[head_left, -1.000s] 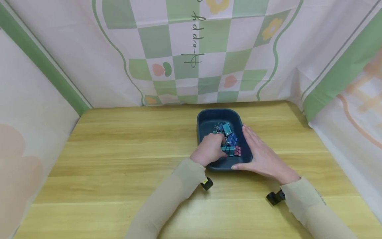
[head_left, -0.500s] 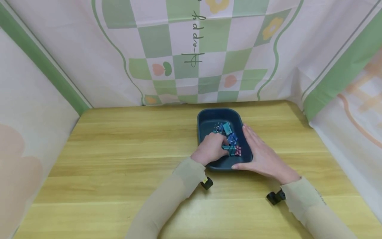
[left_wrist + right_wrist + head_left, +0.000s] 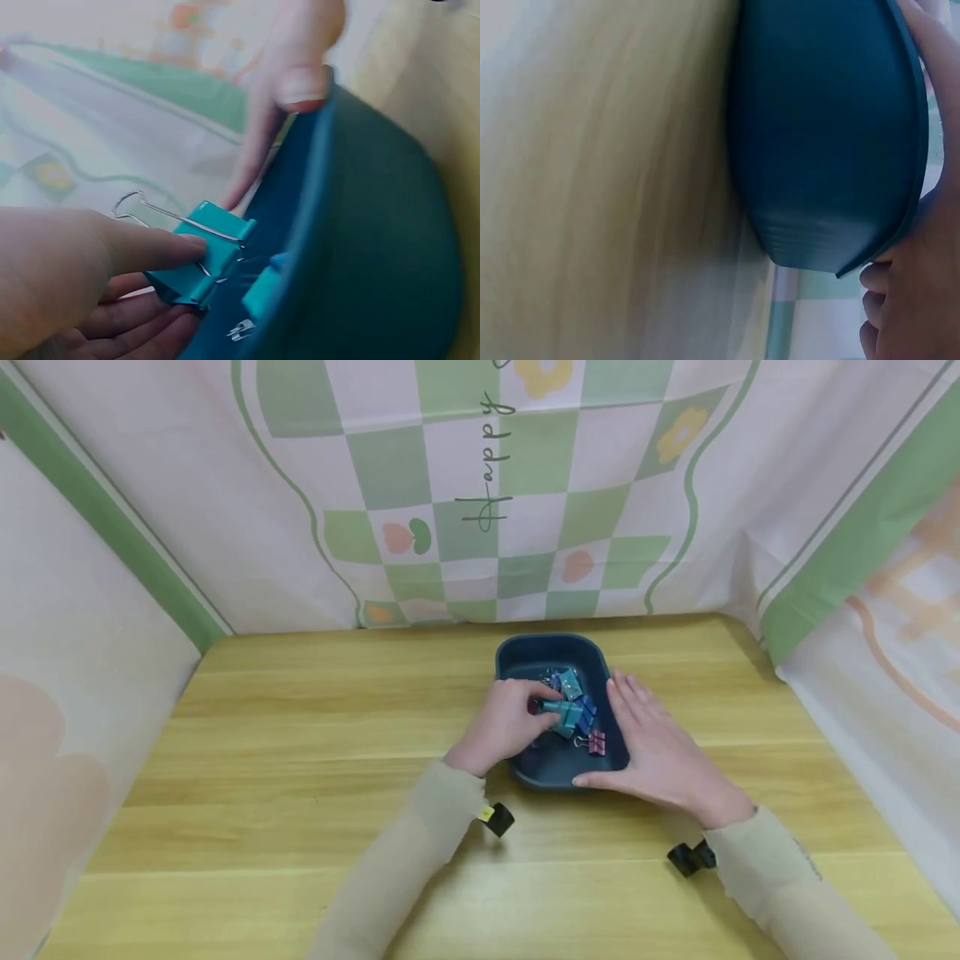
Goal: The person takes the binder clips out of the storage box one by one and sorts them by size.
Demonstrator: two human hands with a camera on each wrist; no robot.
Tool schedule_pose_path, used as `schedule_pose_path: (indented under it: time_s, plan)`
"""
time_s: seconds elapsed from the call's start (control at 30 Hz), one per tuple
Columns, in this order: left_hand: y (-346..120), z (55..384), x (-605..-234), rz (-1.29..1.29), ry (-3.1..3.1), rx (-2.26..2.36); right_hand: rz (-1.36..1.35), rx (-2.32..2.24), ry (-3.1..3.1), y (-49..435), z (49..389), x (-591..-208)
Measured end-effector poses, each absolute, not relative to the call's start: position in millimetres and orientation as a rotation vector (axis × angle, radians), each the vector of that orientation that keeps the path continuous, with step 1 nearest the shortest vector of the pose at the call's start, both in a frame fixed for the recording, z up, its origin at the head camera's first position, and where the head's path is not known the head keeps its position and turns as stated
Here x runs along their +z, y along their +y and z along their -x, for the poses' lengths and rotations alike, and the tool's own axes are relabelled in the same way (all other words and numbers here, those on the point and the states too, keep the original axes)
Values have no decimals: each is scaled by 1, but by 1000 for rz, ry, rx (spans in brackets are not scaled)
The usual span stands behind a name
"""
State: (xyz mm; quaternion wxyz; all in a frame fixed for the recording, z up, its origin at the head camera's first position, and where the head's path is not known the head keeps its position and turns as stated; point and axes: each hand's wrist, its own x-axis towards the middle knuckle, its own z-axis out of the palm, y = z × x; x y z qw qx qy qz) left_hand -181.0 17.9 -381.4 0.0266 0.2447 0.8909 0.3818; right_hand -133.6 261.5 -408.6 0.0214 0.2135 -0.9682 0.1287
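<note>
My left hand [image 3: 501, 722] pinches a large teal binder clip [image 3: 214, 225] between thumb and fingers, over the inside of a dark blue tray [image 3: 551, 774]. In the left wrist view the clip's silver wire handle sticks out past the thumb. Below it, in the tray, lie a blue binder clip [image 3: 587, 717], a pink one [image 3: 597, 743] and other teal and blue clips, partly covered by the hand. My right hand [image 3: 667, 768] rests against the tray's right side, fingers fairly straight along the rim and thumb at the near edge.
The tray stands on a wood-grain table [image 3: 300, 760], towards its back edge. Behind it hangs a green and white checked curtain [image 3: 465, 535], and white cloth encloses both sides. A small black camera [image 3: 497, 819] hangs under the left wrist.
My left hand has drawn back to the left and lifted the teal binder clip from beside the pink one. The right hand has stayed at the tray's side.
</note>
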Motion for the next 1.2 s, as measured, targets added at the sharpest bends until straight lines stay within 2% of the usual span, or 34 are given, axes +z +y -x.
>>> schedule_pose_path:
  time_s: [0.2, 0.5, 1.03, 1.2]
  plan:
    - [-14, 186, -376, -596, 2705, 1491, -629, 397, -3019, 260, 132, -411]
    - [-64, 210, -384, -476, 2745, 1808, -633, 382, -3001, 261, 133, -414]
    - [-125, 246, -419, -311, 2730, 1494, -647, 380, -2984, 259, 132, -415]
    - [-135, 255, -432, -343, 2724, 1402, -641, 381, -2988, 260, 131, -415]
